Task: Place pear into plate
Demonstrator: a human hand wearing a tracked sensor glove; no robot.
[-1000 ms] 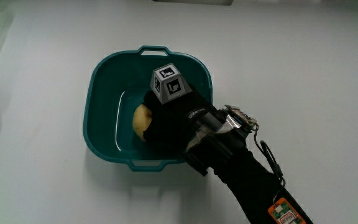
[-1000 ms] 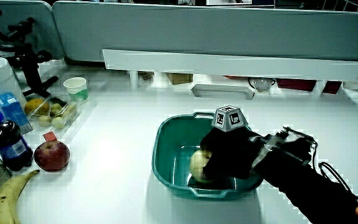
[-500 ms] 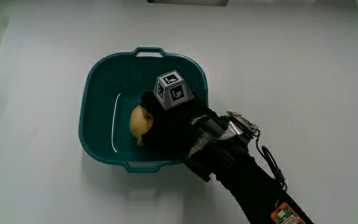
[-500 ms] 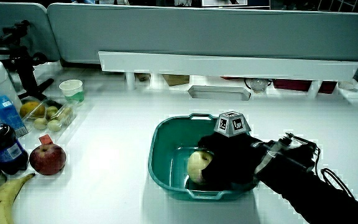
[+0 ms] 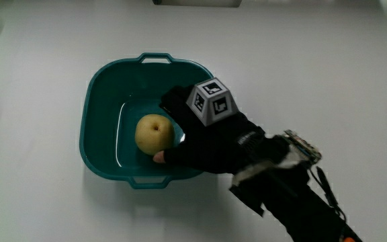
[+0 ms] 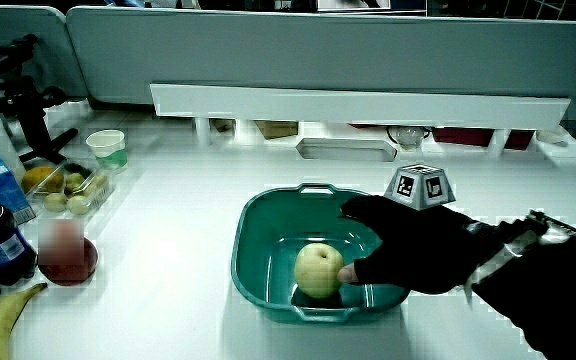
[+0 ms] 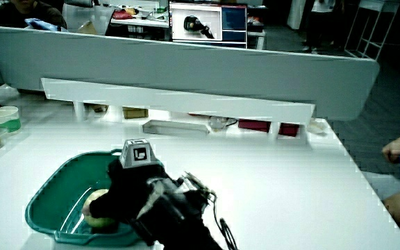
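The pear [image 5: 154,132] is sitting in the middle of the teal plate [image 5: 99,81], a deep basin with handles at its twelve and six o'clock rims. The hand [image 5: 207,138] is hovering over the plate's three o'clock rim, fingers loosened and holding nothing, one fingertip just beside the pear. Bare table [image 5: 328,74] is lying open around the plate. A second ago the hand was covering the pear; now it has let go and is drawing back.
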